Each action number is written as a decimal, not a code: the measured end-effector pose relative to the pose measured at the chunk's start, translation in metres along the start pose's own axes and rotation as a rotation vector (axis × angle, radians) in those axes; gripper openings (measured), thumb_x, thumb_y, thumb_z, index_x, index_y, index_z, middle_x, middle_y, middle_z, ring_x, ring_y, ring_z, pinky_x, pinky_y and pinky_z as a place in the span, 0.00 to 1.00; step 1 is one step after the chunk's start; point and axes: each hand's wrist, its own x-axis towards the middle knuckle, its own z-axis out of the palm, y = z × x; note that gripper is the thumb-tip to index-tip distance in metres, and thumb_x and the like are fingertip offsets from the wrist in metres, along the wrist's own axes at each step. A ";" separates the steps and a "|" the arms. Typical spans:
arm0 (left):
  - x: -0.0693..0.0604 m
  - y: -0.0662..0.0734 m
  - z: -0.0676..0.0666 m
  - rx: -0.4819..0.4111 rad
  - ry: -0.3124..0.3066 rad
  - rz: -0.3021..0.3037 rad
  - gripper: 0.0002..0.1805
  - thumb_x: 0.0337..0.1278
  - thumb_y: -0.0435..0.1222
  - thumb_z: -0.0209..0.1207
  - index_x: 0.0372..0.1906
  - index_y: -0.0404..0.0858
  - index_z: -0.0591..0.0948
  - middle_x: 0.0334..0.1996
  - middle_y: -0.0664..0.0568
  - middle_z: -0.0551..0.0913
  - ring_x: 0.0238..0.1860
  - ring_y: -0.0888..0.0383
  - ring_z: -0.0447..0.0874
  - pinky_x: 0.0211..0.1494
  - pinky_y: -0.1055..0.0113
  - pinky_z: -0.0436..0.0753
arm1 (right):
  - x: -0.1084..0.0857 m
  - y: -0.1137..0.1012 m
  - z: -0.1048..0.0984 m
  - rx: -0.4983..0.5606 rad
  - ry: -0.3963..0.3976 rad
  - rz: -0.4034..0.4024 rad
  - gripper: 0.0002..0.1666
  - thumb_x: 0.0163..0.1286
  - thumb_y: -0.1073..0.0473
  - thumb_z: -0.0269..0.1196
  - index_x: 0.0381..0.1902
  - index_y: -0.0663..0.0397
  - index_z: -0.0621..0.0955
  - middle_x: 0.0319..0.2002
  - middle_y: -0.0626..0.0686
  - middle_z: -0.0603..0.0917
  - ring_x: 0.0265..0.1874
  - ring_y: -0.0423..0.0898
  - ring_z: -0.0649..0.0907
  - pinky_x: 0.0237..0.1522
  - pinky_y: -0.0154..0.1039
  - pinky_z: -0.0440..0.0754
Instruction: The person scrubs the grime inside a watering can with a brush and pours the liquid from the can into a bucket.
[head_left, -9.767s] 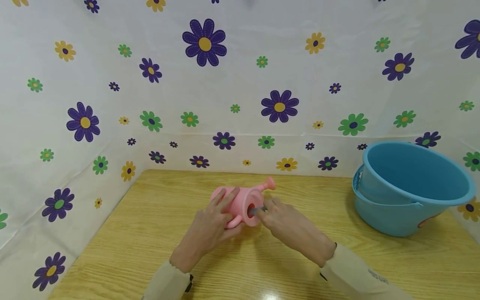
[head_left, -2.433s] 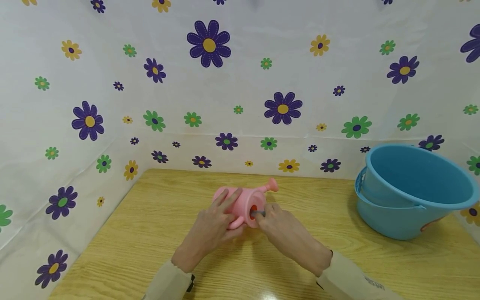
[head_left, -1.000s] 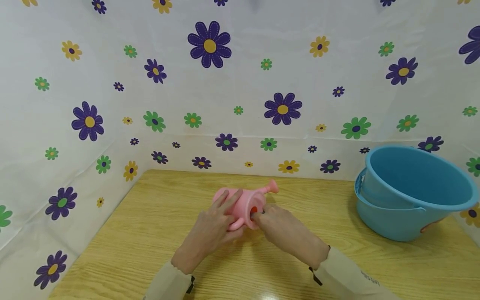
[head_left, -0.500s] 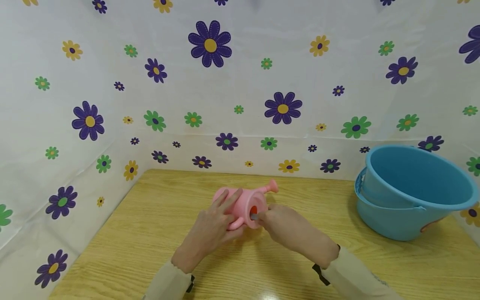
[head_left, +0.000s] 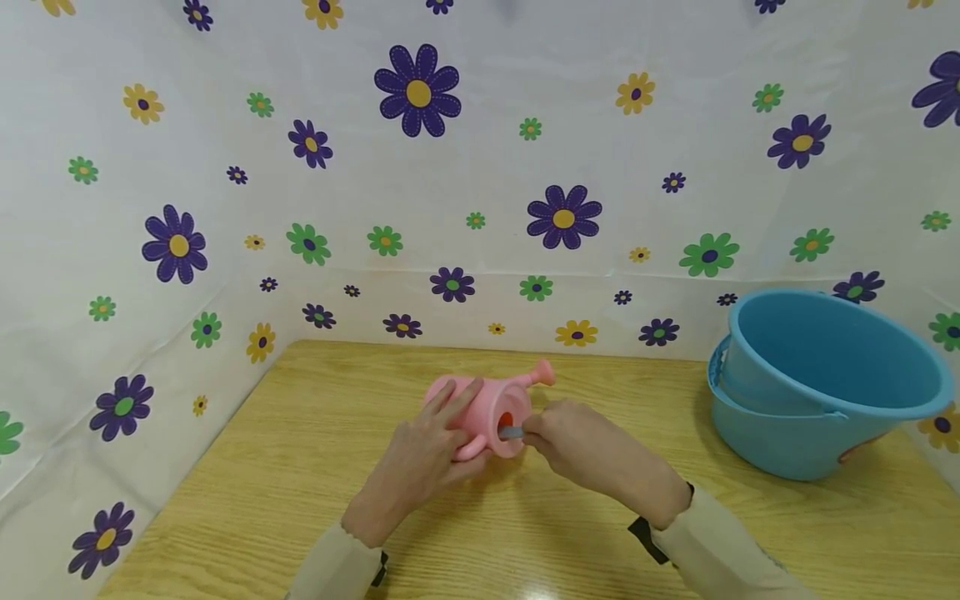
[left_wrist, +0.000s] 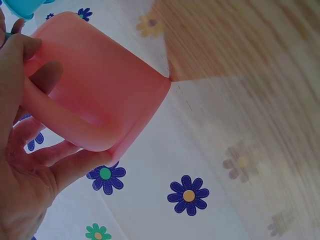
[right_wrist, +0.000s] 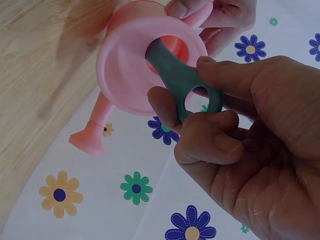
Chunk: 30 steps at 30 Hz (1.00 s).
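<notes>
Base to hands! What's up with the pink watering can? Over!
Left hand gripping pink watering can, tipped sideways. Right hand pinching teal tool, far end inside can's opening. Blue bucket off right, not in the way.

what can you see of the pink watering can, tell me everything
The pink watering can looks like smooth plastic, with a rounded body, a curved handle and a spout ending in a flared head. It is tipped on its side, left of the blue bucket; whether it rests on the table is unclear. Its rimmed end, with a round opening red-orange inside, faces the right hand. The left hand grips it. A green ring-ended tool in the right hand reaches into the opening.
</notes>
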 end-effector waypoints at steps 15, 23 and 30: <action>-0.001 0.000 0.000 0.016 0.012 0.007 0.23 0.56 0.48 0.70 0.12 0.43 0.78 0.69 0.46 0.79 0.66 0.39 0.80 0.28 0.67 0.88 | 0.009 0.005 0.015 0.042 0.045 -0.053 0.03 0.71 0.67 0.65 0.36 0.59 0.85 0.20 0.43 0.73 0.19 0.34 0.67 0.24 0.23 0.66; 0.000 0.001 0.001 -0.028 0.011 -0.015 0.22 0.56 0.47 0.70 0.12 0.42 0.78 0.69 0.46 0.79 0.66 0.38 0.79 0.27 0.65 0.88 | 0.015 0.006 0.021 0.011 0.060 -0.083 0.04 0.72 0.66 0.64 0.35 0.56 0.83 0.25 0.46 0.77 0.24 0.36 0.70 0.28 0.25 0.69; 0.000 0.001 0.001 -0.031 0.010 -0.008 0.21 0.56 0.47 0.70 0.13 0.42 0.80 0.69 0.45 0.79 0.66 0.37 0.79 0.30 0.62 0.90 | 0.015 0.007 0.024 -0.003 0.064 -0.091 0.03 0.70 0.67 0.65 0.36 0.55 0.84 0.28 0.47 0.81 0.27 0.38 0.73 0.31 0.25 0.73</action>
